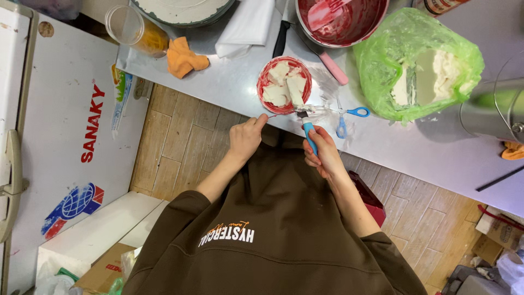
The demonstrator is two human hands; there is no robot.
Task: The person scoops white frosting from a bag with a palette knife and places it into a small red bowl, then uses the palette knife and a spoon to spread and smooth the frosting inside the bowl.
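Observation:
A small red-smeared bowl [284, 85] holding chunks of white cream sits at the near edge of the steel counter [229, 82]. My left hand [245, 137] pinches the bowl's near rim with its fingertips. My right hand [322, 150] grips the blue handle of a spatula [307, 123], whose cream-covered blade rests at the bowl's lower right edge. Blue-handled scissors [349, 116] lie just to the right of the blade.
A green bag [382, 60] with a white cream block stands on the right. A large red-smeared pot [341, 22] with a pink spatula is behind the bowl. An orange cloth [184, 57], a plastic cup [134, 30] and a white freezer lid [65, 131] are to the left.

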